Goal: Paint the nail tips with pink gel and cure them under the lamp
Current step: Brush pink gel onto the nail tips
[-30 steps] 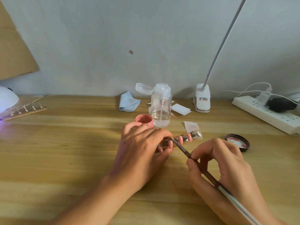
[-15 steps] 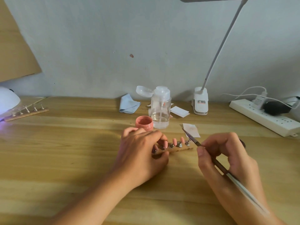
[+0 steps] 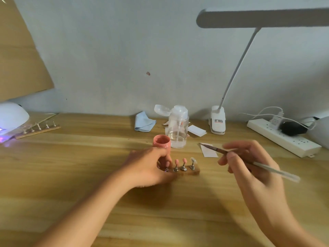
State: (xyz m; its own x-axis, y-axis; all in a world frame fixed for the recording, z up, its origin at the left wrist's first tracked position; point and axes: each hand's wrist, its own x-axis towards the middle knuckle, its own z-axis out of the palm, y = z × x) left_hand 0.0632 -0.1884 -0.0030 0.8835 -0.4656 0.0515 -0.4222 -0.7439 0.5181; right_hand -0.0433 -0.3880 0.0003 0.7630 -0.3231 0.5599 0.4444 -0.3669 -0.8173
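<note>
A small wooden stand (image 3: pixel 191 171) lies mid-table with nail tips on metal pegs; two show pink (image 3: pixel 184 160) and the rightmost looks clear (image 3: pixel 193 159). My left hand (image 3: pixel 149 166) grips the stand's left end, fingers curled over it. My right hand (image 3: pixel 249 157) holds a thin brush (image 3: pixel 219 150) to the right of the stand, its tip pointing left above the table, apart from the tips. An open pink gel pot (image 3: pixel 161 142) stands just behind my left hand. The white curing lamp (image 3: pixel 12 116) glows purple at far left.
A second wooden stand with pegs (image 3: pixel 38 129) lies by the lamp. A clear pump bottle (image 3: pixel 178 127), blue cloth (image 3: pixel 144 122), white paper wipes (image 3: pixel 208 150), a clip desk lamp (image 3: pixel 218 122) and a power strip (image 3: pixel 283 138) line the back of the table.
My right hand lifted the brush off the nail tips and drew it up and to the right. The left hand kept hold of the stand. My view tilted upward.
</note>
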